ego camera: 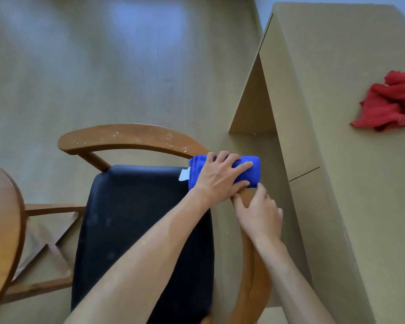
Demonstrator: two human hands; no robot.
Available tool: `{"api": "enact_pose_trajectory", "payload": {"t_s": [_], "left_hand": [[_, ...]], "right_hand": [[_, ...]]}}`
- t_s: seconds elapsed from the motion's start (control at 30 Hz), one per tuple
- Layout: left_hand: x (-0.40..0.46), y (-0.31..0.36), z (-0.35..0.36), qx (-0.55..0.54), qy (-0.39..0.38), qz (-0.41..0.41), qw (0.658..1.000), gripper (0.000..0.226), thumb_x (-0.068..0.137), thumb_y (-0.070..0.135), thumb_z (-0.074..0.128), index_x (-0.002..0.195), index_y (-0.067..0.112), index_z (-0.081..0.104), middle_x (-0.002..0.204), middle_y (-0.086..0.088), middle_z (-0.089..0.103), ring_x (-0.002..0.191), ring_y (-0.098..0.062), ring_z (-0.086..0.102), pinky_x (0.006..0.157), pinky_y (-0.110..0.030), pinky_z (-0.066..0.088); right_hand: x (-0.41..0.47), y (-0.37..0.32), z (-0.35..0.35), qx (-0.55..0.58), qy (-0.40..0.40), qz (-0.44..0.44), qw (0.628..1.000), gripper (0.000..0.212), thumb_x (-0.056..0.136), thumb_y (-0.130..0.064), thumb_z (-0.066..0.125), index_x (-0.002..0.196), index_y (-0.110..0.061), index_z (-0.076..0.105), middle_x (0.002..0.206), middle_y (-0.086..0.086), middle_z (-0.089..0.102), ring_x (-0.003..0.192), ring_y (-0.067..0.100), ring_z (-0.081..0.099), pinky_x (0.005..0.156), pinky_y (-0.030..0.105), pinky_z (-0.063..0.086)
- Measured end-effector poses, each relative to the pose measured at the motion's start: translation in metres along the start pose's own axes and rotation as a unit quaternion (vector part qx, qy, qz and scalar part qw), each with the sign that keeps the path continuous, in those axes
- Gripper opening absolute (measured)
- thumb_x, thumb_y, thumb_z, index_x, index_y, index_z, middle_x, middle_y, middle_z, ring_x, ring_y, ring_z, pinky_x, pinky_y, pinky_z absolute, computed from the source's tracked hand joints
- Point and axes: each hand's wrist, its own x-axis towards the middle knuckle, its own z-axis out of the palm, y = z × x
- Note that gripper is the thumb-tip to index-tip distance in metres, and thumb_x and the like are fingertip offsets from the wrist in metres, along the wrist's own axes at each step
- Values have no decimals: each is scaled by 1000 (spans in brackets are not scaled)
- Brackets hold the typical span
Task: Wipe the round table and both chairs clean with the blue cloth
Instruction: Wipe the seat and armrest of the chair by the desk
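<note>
A left hand (220, 174) presses the folded blue cloth (246, 170) flat-fingered onto the chair's curved wooden rail (126, 137), whose crumb-speckled stretch (still unwiped) runs away to the left, while the right hand (260, 216) grips the rail just nearer.

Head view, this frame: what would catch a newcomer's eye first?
The blue cloth stands out at centre, pressed onto the curved wooden back rail of the chair by the left hand, while the right hand grips the rail just below it. Pale crumbs speckle the unwiped stretch of rail to the left. A crumpled red cloth lies on the tan cabinet at far right.
</note>
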Motion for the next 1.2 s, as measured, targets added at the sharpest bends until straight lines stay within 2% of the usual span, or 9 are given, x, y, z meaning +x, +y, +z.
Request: {"api": "enact_pose_trajectory", "payload": {"t_s": [0.1,0.2,0.37,0.47,0.6,0.73,0.87,0.97,1.2], "left_hand": [[5,-30,-5,22,4,-60,998,52,83,56,58,124,25,59,120,-9,53,105,-33,47,84,-41,33],[0,-31,1,21,46,-51,997,47,79,53,62,115,23,65,113,-11,58,98,-35,53,80,-41,38],[9,-31,18,3,78,-8,997,38,87,46,57,115,24,68,123,-8,62,109,-31,59,101,-54,37],[10,-78,12,-1,100,-9,995,38,85,42,62,114,19,69,120,-12,63,104,-34,61,101,-53,40],[-24,-187,-11,-15,144,-211,967,44,87,33,67,126,15,62,130,-17,55,114,-39,54,105,-51,36],[-104,-295,-41,-43,165,-441,881,44,92,35,59,132,20,54,135,-13,46,119,-38,47,100,-47,39],[-124,-315,-43,-36,191,-521,831,40,94,37,54,130,20,54,131,-12,47,118,-37,47,100,-46,37],[-82,-275,-31,-4,194,-467,863,42,93,37,56,128,15,57,134,-14,48,119,-37,46,101,-47,36],[18,-104,-2,-47,111,-201,972,42,82,34,60,119,16,65,127,-13,58,116,-37,52,99,-47,40]], "right_hand": [[5,-17,11,-110,6,-49,993,59,92,-54,43,134,-13,41,125,6,57,115,27,52,92,39,38],[2,-18,15,-130,23,-53,990,57,91,-51,44,133,-13,41,119,5,57,109,24,54,87,36,42],[2,-14,18,-146,36,-65,986,56,90,-50,45,132,-13,45,114,3,60,102,21,58,83,33,48],[3,-12,18,-143,35,-68,987,57,90,-55,45,132,-18,44,113,-3,60,97,15,59,82,31,51],[5,-14,19,-133,35,-64,988,59,86,-61,48,130,-22,46,111,-6,61,96,11,61,81,28,53],[5,-19,21,-185,42,-54,980,63,83,-68,40,130,-25,40,117,-6,59,101,11,60,84,27,52],[4,-23,23,-220,40,-52,973,68,80,-72,38,130,-26,32,130,-4,50,109,13,57,86,25,51],[6,-24,24,-238,34,-53,969,73,81,-72,36,134,-24,26,141,1,40,121,17,52,91,28,50],[6,-30,18,-253,2,-57,966,79,86,-64,43,148,-19,22,152,10,30,137,29,36,101,42,43]]}}
